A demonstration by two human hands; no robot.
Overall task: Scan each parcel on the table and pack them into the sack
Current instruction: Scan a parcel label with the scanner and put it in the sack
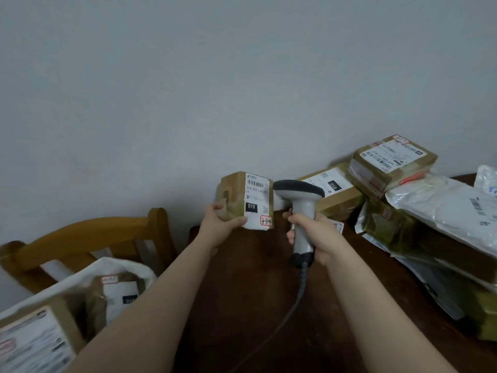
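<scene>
The dark table (pixel 242 305) bears heaped boxes (pixel 337 196) and mailers (pixel 443 208) on its right.

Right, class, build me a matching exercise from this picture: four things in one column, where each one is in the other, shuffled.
1 small brown parcel
2 scanner
3 white sack
4 white plastic mailer

a in the right hand
b on the heap of parcels, right side of the table
c in the left hand
d beside the wooden chair, boxes inside

Pairs: 1-c, 2-a, 3-d, 4-b
</scene>
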